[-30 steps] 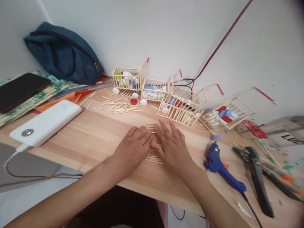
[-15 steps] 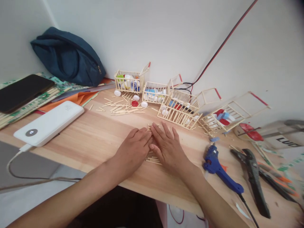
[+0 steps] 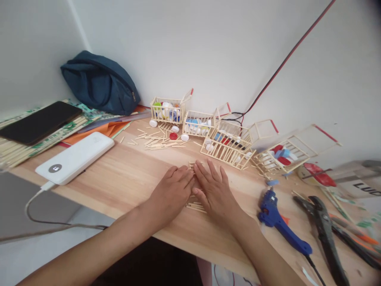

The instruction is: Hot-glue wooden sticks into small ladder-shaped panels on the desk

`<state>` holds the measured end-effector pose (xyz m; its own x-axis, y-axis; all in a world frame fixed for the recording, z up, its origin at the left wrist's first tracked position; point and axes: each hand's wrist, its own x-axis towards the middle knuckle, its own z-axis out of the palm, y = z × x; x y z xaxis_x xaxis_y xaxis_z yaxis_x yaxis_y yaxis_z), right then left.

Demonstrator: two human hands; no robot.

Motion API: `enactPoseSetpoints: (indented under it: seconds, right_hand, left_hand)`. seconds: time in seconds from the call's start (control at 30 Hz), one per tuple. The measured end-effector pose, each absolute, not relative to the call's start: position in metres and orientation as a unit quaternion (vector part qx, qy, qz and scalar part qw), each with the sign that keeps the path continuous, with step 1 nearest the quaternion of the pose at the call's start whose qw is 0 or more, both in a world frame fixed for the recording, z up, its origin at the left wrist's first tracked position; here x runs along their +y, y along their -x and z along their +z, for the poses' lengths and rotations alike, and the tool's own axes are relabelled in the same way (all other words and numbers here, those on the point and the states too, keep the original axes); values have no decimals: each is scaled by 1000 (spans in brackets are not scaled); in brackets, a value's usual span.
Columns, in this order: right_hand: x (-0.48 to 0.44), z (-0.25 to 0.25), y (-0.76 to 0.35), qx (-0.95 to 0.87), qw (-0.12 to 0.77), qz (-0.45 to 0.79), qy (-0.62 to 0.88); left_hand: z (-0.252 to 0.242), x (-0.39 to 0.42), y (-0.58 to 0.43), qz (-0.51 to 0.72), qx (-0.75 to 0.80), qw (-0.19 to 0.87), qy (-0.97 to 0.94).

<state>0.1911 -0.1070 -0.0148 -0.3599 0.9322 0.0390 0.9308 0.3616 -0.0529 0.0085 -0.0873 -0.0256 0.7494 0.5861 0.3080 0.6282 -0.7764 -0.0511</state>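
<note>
Short wooden sticks (image 3: 196, 206) lie under two hands, near the front of the wooden surface (image 3: 133, 171).
Left to right along the back, four miniature stick shopping carts hold bottle caps: the first cart (image 3: 166, 119) green, white and blue; the second cart (image 3: 199, 113) blue and white; the third cart (image 3: 229, 153) blue, red and black; the fourth cart (image 3: 305, 145) red, blue and white. Open wood runs from the power bank (image 3: 76, 157) to the left hand (image 3: 174, 190), a narrower strip from the right hand (image 3: 216, 190) to the glue gun (image 3: 278, 222); both forearms cross the front edge. Left grip: fingers together, any pinch hidden; right grip: palm down, fingers slightly spread.
</note>
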Motion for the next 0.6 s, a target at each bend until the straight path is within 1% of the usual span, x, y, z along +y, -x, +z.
enactPoseSetpoints:
  seconds: [0.17,0.23,0.33,0.4,0.53,0.6]
  right_hand:
    - [-108,-17,-190,-826,35,6,563]
    - [-108,-16,-190,-827,38,6,561]
    - [-106,-13,-189,-826,58,8,560]
    - [-103,-11,-191,-824,104,1,557]
    - [-96,-8,-202,-809,260,-22,527]
    - [-93,-8,-209,-787,322,-25,526]
  left_hand:
    - [-21,-86,-6,-188,-311,36,931]
    - [-16,-84,-2,-241,-317,20,917]
    - [-6,-75,11,-330,-375,-7,866]
    - [3,-63,25,-343,-425,-24,838]
    - [20,-30,50,-282,-513,-10,810]
    - [24,-13,52,-255,-546,-48,796]
